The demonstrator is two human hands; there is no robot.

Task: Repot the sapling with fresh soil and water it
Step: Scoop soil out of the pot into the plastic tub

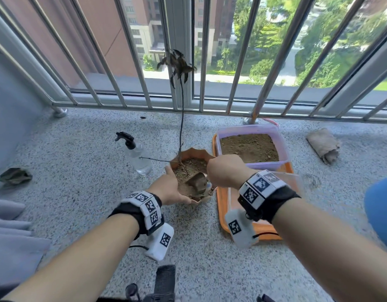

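Item: terracotta pot (pixel 194 154) on the balcony floor (pixel 83 144), sapling (pixel 182 118) rooted in it, stem upright toward the railing (pixel 131 105). Our left hand (pixel 169 189) cups the pot's near-left rim, fingers curled round it, we judge to steady it. Our right hand (pixel 225 171) grips a trowel (pixel 199 182), blade down in the pot's soil. Soil tub (pixel 251 147) sits just right on an orange tray (pixel 223 205), within reach for scooping. Spray bottle (pixel 137 155) waits left of the pot for watering.

Sunlit speckled stone floor (pixel 79 149) behind metal railing (pixel 131 62), apartment blocks (pixel 144 29) beyond.
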